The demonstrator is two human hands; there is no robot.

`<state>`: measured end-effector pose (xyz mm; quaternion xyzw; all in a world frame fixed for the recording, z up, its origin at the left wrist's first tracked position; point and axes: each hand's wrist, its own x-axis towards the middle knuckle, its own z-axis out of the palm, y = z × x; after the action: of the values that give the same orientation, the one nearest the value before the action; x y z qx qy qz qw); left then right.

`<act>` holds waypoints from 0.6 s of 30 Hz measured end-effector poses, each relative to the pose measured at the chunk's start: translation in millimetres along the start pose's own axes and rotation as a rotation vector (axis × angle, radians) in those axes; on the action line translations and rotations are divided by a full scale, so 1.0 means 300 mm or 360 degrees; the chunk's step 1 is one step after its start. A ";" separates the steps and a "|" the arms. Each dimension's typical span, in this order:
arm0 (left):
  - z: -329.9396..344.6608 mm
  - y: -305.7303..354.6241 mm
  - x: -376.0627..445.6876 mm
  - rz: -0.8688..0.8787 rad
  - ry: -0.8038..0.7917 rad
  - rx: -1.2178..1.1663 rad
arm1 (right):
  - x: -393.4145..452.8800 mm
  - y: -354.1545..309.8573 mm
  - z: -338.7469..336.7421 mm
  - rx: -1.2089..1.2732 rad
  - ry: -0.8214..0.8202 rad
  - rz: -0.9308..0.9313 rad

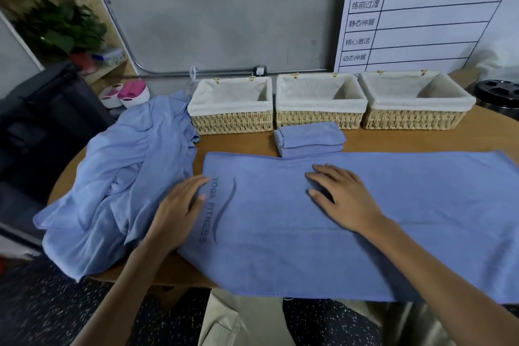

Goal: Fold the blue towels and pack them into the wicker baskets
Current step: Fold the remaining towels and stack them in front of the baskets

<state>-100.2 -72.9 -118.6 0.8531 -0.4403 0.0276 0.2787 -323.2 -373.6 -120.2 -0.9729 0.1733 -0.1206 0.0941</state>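
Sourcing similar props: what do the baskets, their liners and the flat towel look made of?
Baskets: woven straw-coloured wicker or seagrass, matte, braided rows visible. Liners: off-white cloth, folded over the rims. Towel: soft matte blue fabric, probably microfibre, with stitched hem and printed logo.

1. Spread towel (365, 233): soft matt blue cloth, smooth nap, darker printed lettering.
2. 3 wicker baskets (233, 121): rough woven straw, matt cream cloth liners.
3. Table (238, 143): smooth, faintly glossy wood.

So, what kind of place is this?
Probably a gym or yoga studio: the spread towel is printed "YOGA FITNESS", and a wall chart lists what look like training stages in Chinese.
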 end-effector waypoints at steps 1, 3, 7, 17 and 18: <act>-0.009 -0.010 -0.006 0.0011 0.0016 -0.0031 | 0.000 0.000 0.002 -0.0001 0.0006 0.0005; -0.022 -0.029 -0.020 0.0040 0.0081 -0.0091 | 0.001 0.001 0.005 -0.0005 0.0019 0.0009; -0.027 -0.025 -0.061 0.0118 0.0172 0.0036 | 0.002 0.005 0.011 -0.0011 0.0028 0.0020; -0.038 0.062 -0.138 0.0097 0.0127 -0.0003 | 0.012 -0.115 0.013 -0.0163 0.0221 -0.0023; -0.025 0.074 -0.150 0.0076 0.0158 -0.0024 | 0.006 -0.161 0.023 -0.0104 0.0232 -0.0120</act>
<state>-143.2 -46.0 -115.3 0.8378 -0.4464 0.0733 0.3057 -304.6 -328.6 -115.6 -0.9699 0.1467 -0.1889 0.0447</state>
